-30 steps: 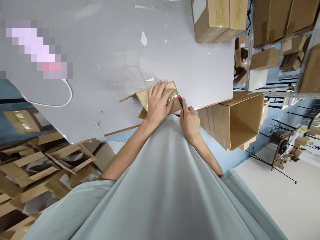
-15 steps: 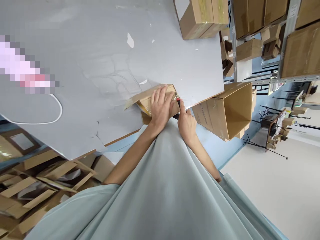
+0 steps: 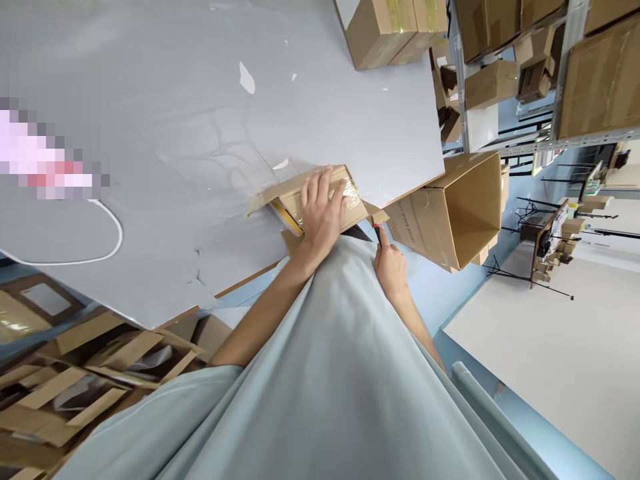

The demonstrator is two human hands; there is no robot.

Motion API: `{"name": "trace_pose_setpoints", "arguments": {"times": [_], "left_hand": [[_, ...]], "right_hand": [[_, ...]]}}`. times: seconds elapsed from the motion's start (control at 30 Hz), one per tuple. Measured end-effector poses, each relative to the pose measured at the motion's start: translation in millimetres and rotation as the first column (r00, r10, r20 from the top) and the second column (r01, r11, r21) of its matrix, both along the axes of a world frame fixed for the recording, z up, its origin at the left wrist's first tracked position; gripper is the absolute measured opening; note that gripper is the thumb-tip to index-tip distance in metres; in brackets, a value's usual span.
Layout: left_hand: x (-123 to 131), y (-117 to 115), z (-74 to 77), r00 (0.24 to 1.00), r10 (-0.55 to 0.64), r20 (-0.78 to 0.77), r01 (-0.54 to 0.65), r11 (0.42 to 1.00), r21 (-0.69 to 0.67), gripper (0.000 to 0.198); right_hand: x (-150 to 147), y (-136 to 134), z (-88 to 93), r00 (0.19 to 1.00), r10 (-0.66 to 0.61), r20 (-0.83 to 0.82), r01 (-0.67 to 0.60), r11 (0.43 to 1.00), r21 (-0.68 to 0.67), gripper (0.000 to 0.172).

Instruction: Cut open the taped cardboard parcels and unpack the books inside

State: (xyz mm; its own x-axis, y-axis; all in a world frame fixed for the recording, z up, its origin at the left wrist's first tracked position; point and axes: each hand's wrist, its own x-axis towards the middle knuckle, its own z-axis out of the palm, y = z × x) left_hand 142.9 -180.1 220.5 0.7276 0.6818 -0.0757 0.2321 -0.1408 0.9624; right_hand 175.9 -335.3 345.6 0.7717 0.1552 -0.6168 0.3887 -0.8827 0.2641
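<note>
A small cardboard box [image 3: 300,193] wrapped in clear tape lies at the near edge of the grey table [image 3: 200,120]. My left hand [image 3: 323,210] presses flat on top of it, fingers spread. My right hand [image 3: 391,267] is closed round a red-and-black cutter [image 3: 377,233], just off the box's right corner and below the table edge. A flap on the box's right end stands loose beside the blade.
A larger taped box [image 3: 385,27] sits at the table's far right. An open carton [image 3: 450,210] stands beside the table on the right. Shelves with cartons [image 3: 550,53] rise behind it. Flattened cardboard [image 3: 75,380] piles up at lower left. A white cable [image 3: 107,243] loops on the table.
My right hand with the cutter has drawn back toward me and to the right, away from the box's taped end. The end flap now hangs loose. My left hand stays on the box.
</note>
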Motion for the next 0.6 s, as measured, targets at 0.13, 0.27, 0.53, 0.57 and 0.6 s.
{"name": "trace_pose_setpoints", "arguments": {"times": [0.13,0.27,0.53,0.57,0.6], "left_hand": [[-0.4,-1.4,-7.6,1.0,-0.009,0.025,0.009,1.0,0.009,0.052],[-0.7,0.2,-6.9,0.999,-0.036,-0.001,0.036,0.994,0.1,0.052],[-84.9,37.7,5.3,0.954,0.3,-0.027,-0.291,0.941,0.174,0.05],[-101.3,39.5,0.3,0.932,0.357,-0.066,-0.341,0.923,0.179,0.051],[-116.9,39.4,-5.9,0.909,0.4,-0.112,-0.378,0.909,0.177,0.052]], "right_hand": [[-6.0,-15.7,3.5,1.0,-0.021,0.01,0.019,0.989,0.15,0.068],[-0.1,-19.7,-2.3,0.999,-0.014,0.04,-0.004,0.91,0.414,0.067],[108.3,-32.6,-71.4,0.976,-0.048,0.211,-0.084,0.812,0.577,0.068],[126.2,-30.6,-86.2,0.981,-0.031,0.193,-0.087,0.815,0.572,0.066],[142.9,-27.2,-101.9,0.986,-0.009,0.168,-0.09,0.816,0.57,0.064]]}}
